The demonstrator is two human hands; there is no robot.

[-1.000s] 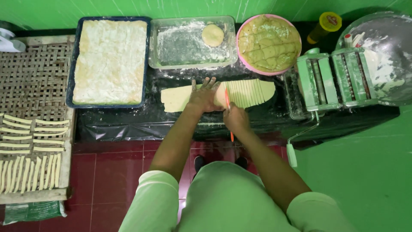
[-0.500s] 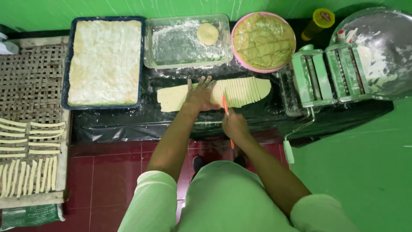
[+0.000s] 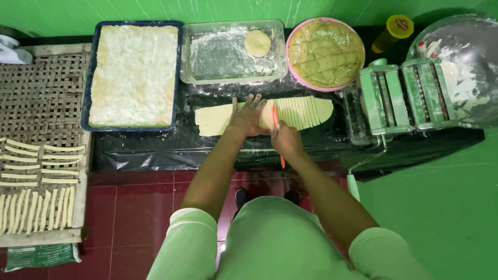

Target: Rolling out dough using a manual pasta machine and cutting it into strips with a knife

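Note:
A long flat sheet of pale dough point(image 3: 215, 118) lies on the black plastic-covered table point(image 3: 155, 148). Its right part point(image 3: 306, 111) is cut into several narrow strips. My left hand point(image 3: 248, 116) presses flat on the middle of the sheet, fingers spread. My right hand point(image 3: 285, 140) is closed around an orange-handled knife point(image 3: 277, 132), whose blade sits on the dough just right of my left hand.
A blue tray of flour point(image 3: 134, 72), a clear floured tray holding a dough disc point(image 3: 258, 42) and a pink bowl of scored dough point(image 3: 325, 52) line the back. A green pasta roller point(image 3: 402, 98) stands right. Cut strips point(image 3: 36, 176) lie on a woven rack at left.
The right hand with the knife has shifted slightly along the dough sheet; the left hand stays pressed on the sheet. The view has shifted a little.

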